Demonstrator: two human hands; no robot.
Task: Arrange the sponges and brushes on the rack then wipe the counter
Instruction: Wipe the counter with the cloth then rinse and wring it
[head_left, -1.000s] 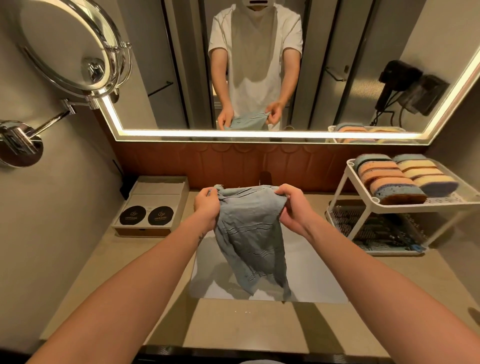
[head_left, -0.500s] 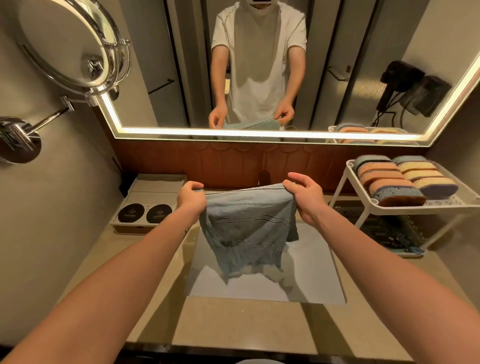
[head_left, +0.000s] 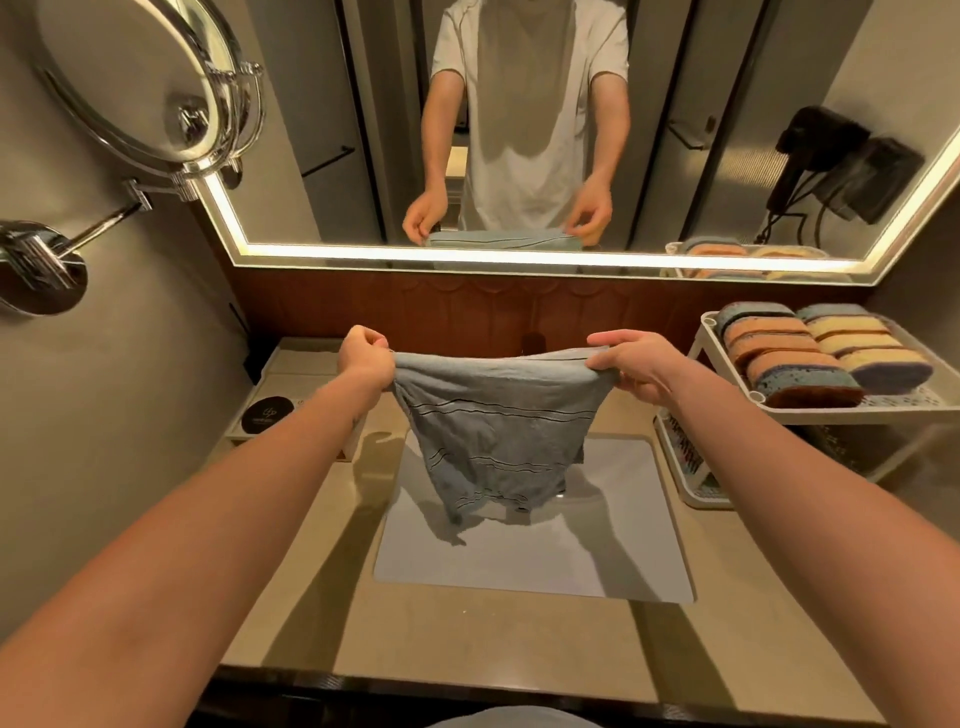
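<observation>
A grey-blue cloth (head_left: 493, 431) with thin dark stripes hangs stretched above the sink (head_left: 530, 561). My left hand (head_left: 366, 358) grips its left top corner and my right hand (head_left: 631, 364) pinches its right top corner. The cloth's lower edge dangles over the basin. On the right stands a white two-tier rack (head_left: 852, 410); several orange, yellow and blue sponges (head_left: 800, 353) lie in two rows on its top shelf. Brushes (head_left: 685, 457) lie on the lower shelf, mostly hidden.
The beige counter (head_left: 467, 639) surrounds the sink. A tray (head_left: 291, 374) with a black round coaster (head_left: 266, 414) sits at the back left. A round swing-arm mirror (head_left: 140, 83) juts from the left wall. The lit wall mirror (head_left: 519, 130) reflects a person.
My hands have moved apart, spreading the bunched cloth out wide between them. It now hangs flatter and higher over the sink.
</observation>
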